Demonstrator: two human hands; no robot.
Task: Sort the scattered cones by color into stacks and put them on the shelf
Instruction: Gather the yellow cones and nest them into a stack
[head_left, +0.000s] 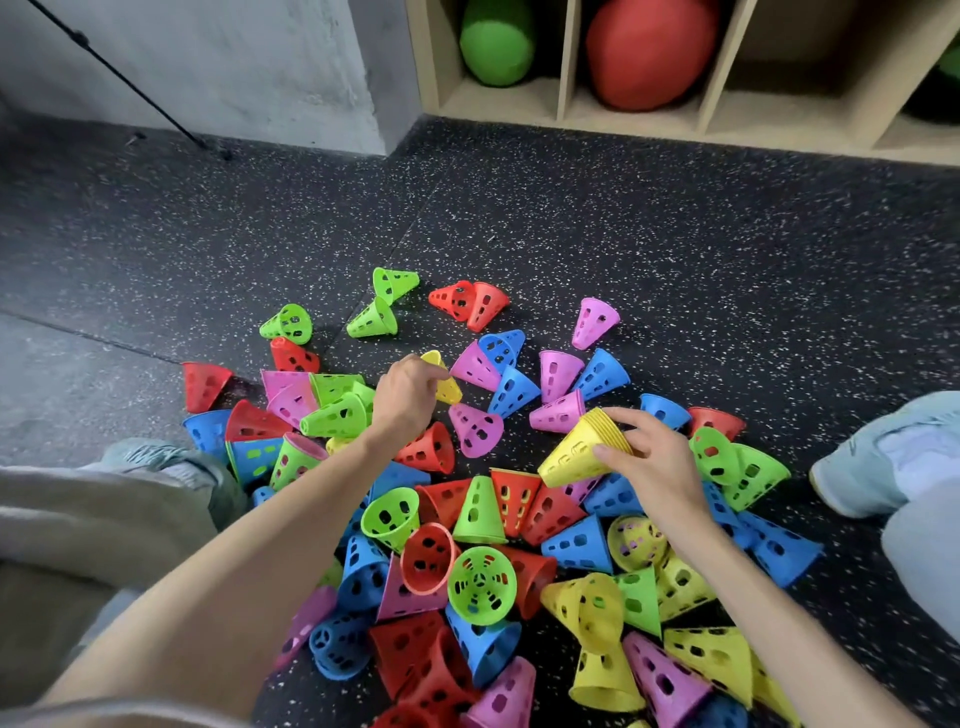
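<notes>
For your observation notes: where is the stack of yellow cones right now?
In the head view, the stack of yellow cones is right of centre, gripped by the right hand, above the pile, beside a pink cone.

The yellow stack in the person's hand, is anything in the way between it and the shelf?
Nothing visible blocks it. The right hand holds the yellow stack above the pile; beyond lie a few scattered pink and blue cones, then bare speckled floor up to the shelf, which has an empty compartment.
</notes>
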